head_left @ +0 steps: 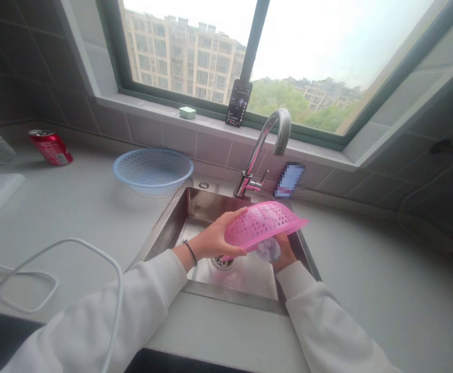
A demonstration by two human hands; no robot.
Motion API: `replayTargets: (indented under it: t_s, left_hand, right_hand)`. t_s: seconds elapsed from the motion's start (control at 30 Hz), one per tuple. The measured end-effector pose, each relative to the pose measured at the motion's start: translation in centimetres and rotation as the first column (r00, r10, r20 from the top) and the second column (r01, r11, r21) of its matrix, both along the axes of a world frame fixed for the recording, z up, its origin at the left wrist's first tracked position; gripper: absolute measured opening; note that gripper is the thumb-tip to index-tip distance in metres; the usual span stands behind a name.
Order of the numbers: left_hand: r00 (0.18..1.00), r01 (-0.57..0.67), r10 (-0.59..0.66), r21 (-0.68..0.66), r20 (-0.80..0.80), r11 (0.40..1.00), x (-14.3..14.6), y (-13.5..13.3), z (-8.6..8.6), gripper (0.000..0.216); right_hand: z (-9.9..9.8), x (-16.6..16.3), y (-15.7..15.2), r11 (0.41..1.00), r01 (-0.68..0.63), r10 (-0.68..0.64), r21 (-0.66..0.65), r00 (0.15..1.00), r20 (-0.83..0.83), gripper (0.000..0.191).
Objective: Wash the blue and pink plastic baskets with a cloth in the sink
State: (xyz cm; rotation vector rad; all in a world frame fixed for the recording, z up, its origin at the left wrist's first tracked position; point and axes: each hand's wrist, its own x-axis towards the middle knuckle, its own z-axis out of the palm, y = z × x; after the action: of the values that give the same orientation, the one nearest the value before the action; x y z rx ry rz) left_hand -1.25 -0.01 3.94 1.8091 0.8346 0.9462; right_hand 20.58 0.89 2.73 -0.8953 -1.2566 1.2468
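A pink plastic colander [263,220] with round holes is tilted above the steel sink [230,297]. My left hand [216,235] grips its left rim, with the thumb along the near edge and the fingers against the outside. Tucked under the right side of the colander is my right hand [285,252], closed around a crumpled whitish-purple scrubber [268,249] at the colander's inner face. Most of the right fingers are hidden. Below, the drain [224,263] shows partly in the sink floor.
A chrome faucet [282,132] arches behind the sink. A blue basket [152,168] stands on the counter at the left, with a red can [53,147] farther out. One phone [238,102] leans on the window; another [289,180] stands by the wall. A white cable [74,241] loops at the left.
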Motion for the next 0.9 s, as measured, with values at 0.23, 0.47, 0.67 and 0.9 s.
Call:
replayTargets:
  t_s: [0.23,0.47,0.67,0.9]
  left_hand:
    - [0.999,0.043,-0.044,0.051,0.021,0.998,-0.1,0.5,-0.6,0.116]
    - [0.995,-0.028,0.030,-0.021,0.097,0.999,0.0,1.2,-1.8,0.133]
    - [0.998,0.004,-0.006,0.039,0.056,0.999,0.5,1.0,-1.8,0.121]
    - [0.999,0.006,0.001,0.135,-0.053,0.991,0.4,0.6,-1.0,0.118]
  right_hand:
    - [0.1,-1.0,-0.6,0.991,-0.130,0.134,-0.035,0.953,0.271,0.058]
    - [-0.7,0.2,0.5,0.997,-0.007,0.017,-0.083,0.993,0.116,0.044]
    - [-0.3,0.0,0.1,0.995,0.001,0.007,-0.097,0.997,0.081,0.038]
    - [-1.5,0.1,0.6,0.998,-0.047,0.032,0.032,0.929,0.368,0.059]
